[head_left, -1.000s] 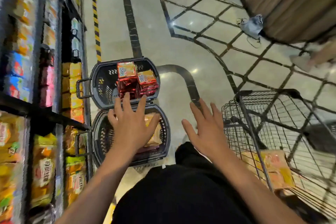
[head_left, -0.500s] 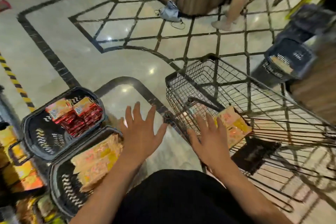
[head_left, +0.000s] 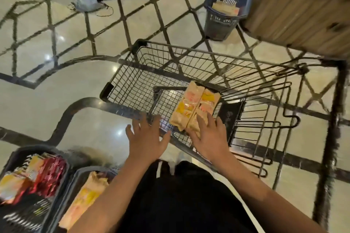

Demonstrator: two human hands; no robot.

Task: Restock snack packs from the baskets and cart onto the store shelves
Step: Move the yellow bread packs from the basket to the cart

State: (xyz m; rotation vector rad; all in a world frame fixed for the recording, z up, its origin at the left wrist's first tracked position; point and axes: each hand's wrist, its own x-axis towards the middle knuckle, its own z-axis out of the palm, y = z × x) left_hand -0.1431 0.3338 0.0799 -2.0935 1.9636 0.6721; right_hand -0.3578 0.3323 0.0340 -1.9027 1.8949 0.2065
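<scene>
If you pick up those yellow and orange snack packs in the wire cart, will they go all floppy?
Probably a little. The yellow and orange plastic-wrapped snack packs look like soft, crinkly film, so the ends may bend. They seem long and flat, so likely light. The glossy wrap could be slippery under the right hand.

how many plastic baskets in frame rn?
3. Two dark baskets on the floor at lower left: one with red and yellow packs, one beside it with a yellow pack. A blue basket stands beyond the cart. More may sit out of view.
</scene>
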